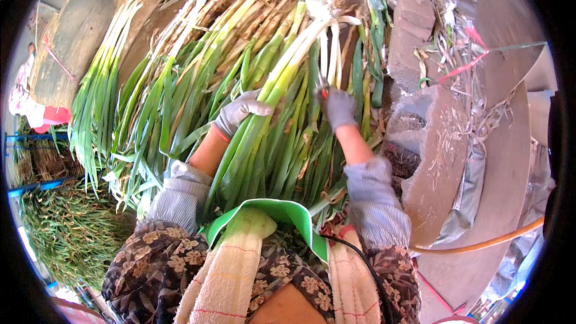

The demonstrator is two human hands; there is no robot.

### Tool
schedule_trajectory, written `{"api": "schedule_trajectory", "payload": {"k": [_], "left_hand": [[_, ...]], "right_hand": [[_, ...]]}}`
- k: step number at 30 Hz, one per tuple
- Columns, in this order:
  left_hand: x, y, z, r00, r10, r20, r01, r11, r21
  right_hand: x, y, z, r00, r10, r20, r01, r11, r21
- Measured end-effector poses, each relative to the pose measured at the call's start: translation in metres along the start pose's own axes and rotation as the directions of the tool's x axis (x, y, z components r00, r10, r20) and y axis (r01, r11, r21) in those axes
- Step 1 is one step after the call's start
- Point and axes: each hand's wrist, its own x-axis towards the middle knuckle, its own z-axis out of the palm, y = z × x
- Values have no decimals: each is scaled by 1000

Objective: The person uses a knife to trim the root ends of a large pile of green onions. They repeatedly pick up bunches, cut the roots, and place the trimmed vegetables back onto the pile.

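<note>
My left hand (pixel 245 110), in a grey work glove, is closed around the green stalks of a few Welsh onions (pixel 288 65). Their white ends point away from me and their leaves run down towards my waist. To the right, my gloved right hand (pixel 338 105) grips a small hand tool (pixel 323 90) with a red part and a metal tip pointing away; its exact kind is unclear. Beneath both hands lies a wide heap of unpeeled Welsh onions (pixel 202 67), with brown outer skins and roots at the far end. Peeled white stalks (pixel 334 54) lie just beyond the right hand.
A cleaner bunch of onions (pixel 112 49) rests at the left. More leafy bundles (pixel 72 229) are stacked at lower left, near blue rails (pixel 49 184). On the right are a torn foam block (pixel 432 157), dry peelings (pixel 454 58), pink string (pixel 477 40) and an orange hose (pixel 481 238).
</note>
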Motion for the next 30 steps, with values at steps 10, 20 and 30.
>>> {"api": "schedule_trajectory", "payload": {"k": [10, 20, 30], "left_hand": [[1, 6, -7, 1000, -10, 15, 10, 1000, -7], [14, -6, -11, 1000, -27, -5, 27, 999, 21], [11, 3, -2, 998, -68, -9, 69, 993, 97]], "right_hand": [[38, 30, -24, 942, 273, -196, -230, 949, 214], [-46, -15, 29, 984, 155, -89, -128, 958, 255], [-60, -49, 41, 924, 346, -165, -218, 828, 517]]}}
